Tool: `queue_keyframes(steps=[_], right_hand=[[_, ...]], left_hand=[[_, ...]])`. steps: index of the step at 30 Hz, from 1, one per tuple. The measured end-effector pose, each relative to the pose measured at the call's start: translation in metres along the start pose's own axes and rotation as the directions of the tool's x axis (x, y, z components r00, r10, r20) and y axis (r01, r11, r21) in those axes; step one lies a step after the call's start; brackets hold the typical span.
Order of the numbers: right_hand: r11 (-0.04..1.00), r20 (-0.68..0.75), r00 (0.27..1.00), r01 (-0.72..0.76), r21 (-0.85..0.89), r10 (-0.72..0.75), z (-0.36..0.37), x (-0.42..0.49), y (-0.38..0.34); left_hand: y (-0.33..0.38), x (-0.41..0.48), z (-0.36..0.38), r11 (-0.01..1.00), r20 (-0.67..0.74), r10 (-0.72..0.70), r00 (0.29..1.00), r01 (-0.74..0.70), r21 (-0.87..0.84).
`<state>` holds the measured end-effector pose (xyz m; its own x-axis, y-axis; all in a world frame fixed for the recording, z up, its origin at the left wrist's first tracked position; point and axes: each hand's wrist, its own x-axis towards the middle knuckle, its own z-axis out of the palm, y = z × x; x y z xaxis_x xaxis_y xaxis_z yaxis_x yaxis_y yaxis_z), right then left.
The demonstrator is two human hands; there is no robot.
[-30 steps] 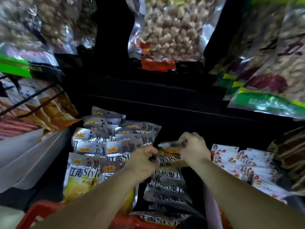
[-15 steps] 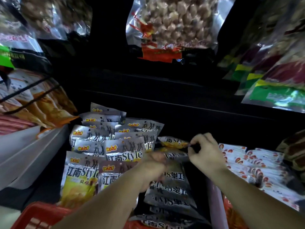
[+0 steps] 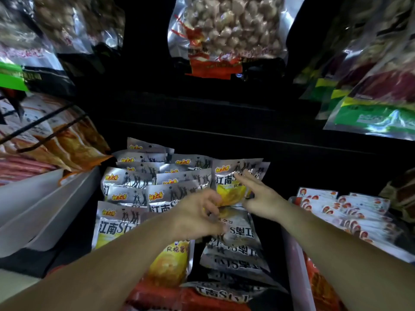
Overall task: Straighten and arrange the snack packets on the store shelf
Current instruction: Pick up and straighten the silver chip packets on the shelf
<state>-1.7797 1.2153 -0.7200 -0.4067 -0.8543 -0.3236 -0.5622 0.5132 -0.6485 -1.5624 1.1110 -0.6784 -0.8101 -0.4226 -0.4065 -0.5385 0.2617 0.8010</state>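
Silver snack packets with yellow chip pictures fill the dark shelf bin, standing in rows on the left [image 3: 134, 189]. One packet [image 3: 233, 176] stands upright at the back of the right-hand column. My left hand [image 3: 197, 216] has its fingers curled at that packet's lower left edge and pinches it. My right hand [image 3: 258, 196] lies against the packet's front with the index finger stretched straight across the print. Below the hands, several packets of the same kind [image 3: 238, 236] lie flat with their print upside down.
A white divider [image 3: 296, 277] separates a row of red-and-white packets [image 3: 343, 212] on the right. Orange packs [image 3: 67, 142] sit behind a white ledge [image 3: 45, 203] on the left. A large bag of round snacks [image 3: 224, 30] hangs above. A red basket rim [image 3: 179, 297] is below.
The packet both hands held flat and low has been turned print-side up and stood at the back of the right column. My right hand has opened its fingers onto it.
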Motion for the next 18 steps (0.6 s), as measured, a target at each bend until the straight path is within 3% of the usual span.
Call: queue_keyframes(steps=[3,6,12,15,18], right_hand=[[0.997,-0.006,0.999,-0.032,0.077,0.033,0.004,0.017,-0.006],[0.996,-0.035,0.999,0.001,-0.089,-0.004,0.012,0.018,-0.004],[0.994,-0.062,0.996,0.057,-0.097,-0.063,0.003,-0.013,-0.003],[0.993,-0.012,0.996,0.089,-0.081,-0.091,-0.006,-0.026,-0.003],[0.962,-0.167,0.963,0.177,-0.208,-0.213,-0.008,-0.04,-0.005]], left_hand=[[0.016,-0.031,-0.005,0.965,0.324,-0.118,0.939,0.032,0.259],[0.015,-0.041,0.006,0.906,0.448,-0.152,0.881,-0.058,0.42],[-0.003,-0.024,0.023,0.765,0.217,0.137,0.966,-0.243,0.596],[-0.005,-0.009,0.024,0.738,0.067,0.212,0.975,-0.204,0.643],[-0.008,0.009,0.029,0.721,-0.083,0.279,0.957,-0.152,0.676]])
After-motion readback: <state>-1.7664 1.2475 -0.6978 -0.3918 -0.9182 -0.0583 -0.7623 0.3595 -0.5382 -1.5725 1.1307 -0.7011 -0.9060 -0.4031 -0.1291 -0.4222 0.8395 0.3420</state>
